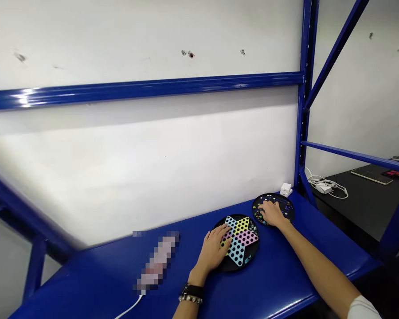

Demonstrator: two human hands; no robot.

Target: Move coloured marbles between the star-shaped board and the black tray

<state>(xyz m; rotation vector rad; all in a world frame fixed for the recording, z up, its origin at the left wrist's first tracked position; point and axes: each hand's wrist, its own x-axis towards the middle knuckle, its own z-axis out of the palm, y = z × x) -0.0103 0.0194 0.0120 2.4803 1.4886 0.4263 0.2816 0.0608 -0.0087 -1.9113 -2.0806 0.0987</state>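
Note:
My left hand [213, 250] lies at the left side of a Chinese checkers board [241, 254], its fingers spread and resting on the star. The star has light blue, yellow and pink sections with rows of dark holes, set in a round black base [226, 267]. Some clear and bluish marbles [248, 259] lie in the base beside the star. Farther back on the right, my right hand [272, 213] is over a round black tray [268, 195] with many small coloured marbles [287, 206]. Its fingers are apart and reach down among the marbles; no held marble shows.
Both round pieces stand on a blue shelf [262, 290] against a white wall. White adapters [286, 189] sit behind the tray. A blurred-out object [159, 261] with a white cable [129, 308] lies at left. Blue posts [304, 128] frame the shelf; a dark table [359, 190] stands beyond.

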